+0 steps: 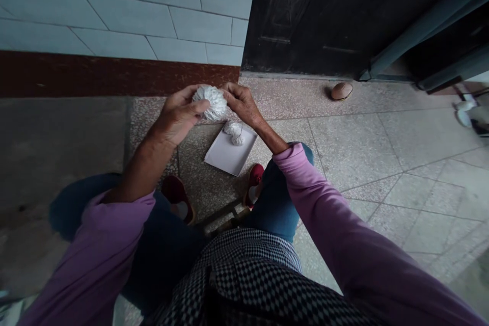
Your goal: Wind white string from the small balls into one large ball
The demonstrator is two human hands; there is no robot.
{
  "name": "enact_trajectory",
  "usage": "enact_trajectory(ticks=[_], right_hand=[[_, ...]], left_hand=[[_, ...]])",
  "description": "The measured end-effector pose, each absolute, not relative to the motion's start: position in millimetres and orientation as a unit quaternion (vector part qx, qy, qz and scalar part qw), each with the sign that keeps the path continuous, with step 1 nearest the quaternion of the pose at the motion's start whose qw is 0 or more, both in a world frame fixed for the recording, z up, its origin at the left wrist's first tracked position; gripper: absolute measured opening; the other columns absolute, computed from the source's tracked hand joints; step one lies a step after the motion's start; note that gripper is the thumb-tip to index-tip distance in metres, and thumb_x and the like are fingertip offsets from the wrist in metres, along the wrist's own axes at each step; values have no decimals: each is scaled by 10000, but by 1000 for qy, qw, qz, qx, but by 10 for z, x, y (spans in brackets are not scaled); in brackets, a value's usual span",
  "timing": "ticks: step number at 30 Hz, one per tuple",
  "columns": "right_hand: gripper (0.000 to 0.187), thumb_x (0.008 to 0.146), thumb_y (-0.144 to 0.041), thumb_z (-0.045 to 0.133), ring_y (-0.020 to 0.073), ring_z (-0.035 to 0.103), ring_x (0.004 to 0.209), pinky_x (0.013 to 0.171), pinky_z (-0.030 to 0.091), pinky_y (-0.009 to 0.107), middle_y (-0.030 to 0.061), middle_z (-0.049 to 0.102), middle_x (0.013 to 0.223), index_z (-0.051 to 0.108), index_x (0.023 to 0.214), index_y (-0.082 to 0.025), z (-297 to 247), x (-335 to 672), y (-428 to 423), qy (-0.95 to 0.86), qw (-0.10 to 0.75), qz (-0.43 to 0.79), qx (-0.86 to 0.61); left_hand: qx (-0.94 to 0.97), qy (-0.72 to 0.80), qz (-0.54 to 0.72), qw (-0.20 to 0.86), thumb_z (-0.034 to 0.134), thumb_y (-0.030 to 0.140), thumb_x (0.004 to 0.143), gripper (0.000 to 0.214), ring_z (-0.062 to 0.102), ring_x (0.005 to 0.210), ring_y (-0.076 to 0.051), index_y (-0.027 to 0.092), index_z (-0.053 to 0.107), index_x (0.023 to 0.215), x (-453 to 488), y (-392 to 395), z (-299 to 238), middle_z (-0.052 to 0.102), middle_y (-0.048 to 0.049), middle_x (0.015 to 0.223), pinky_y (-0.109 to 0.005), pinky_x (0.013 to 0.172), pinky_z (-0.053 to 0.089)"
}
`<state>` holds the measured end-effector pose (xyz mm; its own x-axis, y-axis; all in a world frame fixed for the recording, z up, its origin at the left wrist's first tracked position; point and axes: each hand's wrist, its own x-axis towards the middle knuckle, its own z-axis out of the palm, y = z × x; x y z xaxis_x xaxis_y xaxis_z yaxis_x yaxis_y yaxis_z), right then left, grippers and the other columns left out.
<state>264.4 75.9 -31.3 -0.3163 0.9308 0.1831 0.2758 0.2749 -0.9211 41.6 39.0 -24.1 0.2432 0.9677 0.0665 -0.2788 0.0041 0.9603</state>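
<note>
My left hand (182,114) is closed around a ball of white yarn (214,104), its thumb pressed across the front. At the ball's right side my right hand (241,103) is closed, fingertips pinched together close to the wound strands. A thin strand of yarn (241,126) runs below the right hand toward the tray; exactly how the fingers grip it is hard to make out. Beneath the hands lies a shallow white tray (226,157) on the floor. Two smaller bunches of white yarn (237,139) rest at its far end.
Red shoes (255,175) stand on either side near the tray. A tiled wall (153,15) with a dark red base rises ahead, beside a black door (305,20). On the speckled floor (351,137) a rounded brown object (342,91) lies near the door.
</note>
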Motion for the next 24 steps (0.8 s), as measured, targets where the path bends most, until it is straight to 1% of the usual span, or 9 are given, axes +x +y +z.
enact_trajectory(ticks=[3, 5, 7, 9, 12, 15, 17, 20, 24], right_hand=[[645, 1392, -709, 586, 253, 641, 1029, 1038, 556, 406, 47, 670, 973, 605, 923, -267, -321, 2588, 653, -739, 338, 405, -419], [601, 1385, -685, 601, 271, 680, 1063, 1101, 566, 424, 67, 730, 1024, 666, 976, -250, -294, 2552, 535, -770, 280, 406, -404], [560, 1358, -680, 663, 288, 695, 1064, 1099, 579, 431, 75, 763, 1018, 716, 997, -255, -243, 2533, 421, -788, 223, 415, -396], [584, 1335, -719, 703, 289, 688, 1035, 1051, 585, 427, 70, 752, 971, 722, 965, -268, -174, 2542, 343, -792, 202, 426, -388], [708, 1316, -859, 670, 257, 643, 955, 980, 568, 416, 48, 695, 929, 705, 935, -263, -49, 2605, 317, -783, 251, 443, -358], [745, 1281, -925, 708, 250, 609, 923, 912, 548, 403, 27, 635, 863, 712, 925, -271, 88, 2691, 365, -747, 327, 444, -370], [718, 1261, -883, 801, 258, 587, 912, 862, 531, 399, 15, 570, 786, 676, 869, -296, 161, 2738, 409, -716, 365, 438, -403], [722, 1238, -800, 902, 255, 532, 888, 823, 513, 399, -3, 480, 724, 585, 799, -322, 202, 2769, 468, -682, 400, 433, -433], [701, 1266, -679, 910, 238, 507, 892, 842, 513, 397, -10, 482, 754, 536, 792, -323, 128, 2736, 521, -673, 406, 435, -439]], left_hand=[[458, 361, 557, 591, 1240, 634, 662, 760, 795, 1123, -312, 234, 804, 1141, 394, 485, -247, 856, -100, 1127, -412, 967, 703], [444, 388, 577, 565, 1238, 627, 615, 768, 749, 1081, -287, 241, 790, 1105, 371, 527, -255, 834, -75, 1087, -395, 937, 666], [456, 420, 579, 530, 1200, 560, 607, 718, 708, 1047, -259, 241, 789, 1102, 346, 541, -264, 818, -50, 1068, -382, 936, 624], [498, 451, 557, 488, 1128, 488, 625, 649, 687, 1040, -247, 225, 803, 1122, 325, 533, -269, 813, -37, 1068, -381, 960, 594], [569, 477, 494, 453, 1029, 474, 711, 583, 683, 1053, -248, 185, 839, 1181, 307, 496, -266, 823, -36, 1083, -393, 1001, 583], [598, 459, 454, 475, 1012, 550, 824, 543, 712, 1050, -251, 185, 871, 1199, 316, 441, -249, 848, -49, 1120, -385, 1007, 601], [607, 438, 433, 502, 1015, 630, 869, 535, 749, 1021, -268, 207, 880, 1167, 338, 394, -227, 846, -63, 1102, -370, 933, 623], [615, 404, 394, 551, 1014, 736, 886, 578, 787, 982, -305, 223, 878, 1113, 373, 314, -177, 816, -92, 1043, -367, 817, 639], [593, 377, 384, 598, 1039, 813, 857, 661, 827, 1100, -363, 240, 858, 1133, 357, 232, -101, 812, -129, 1074, -408, 854, 667]])
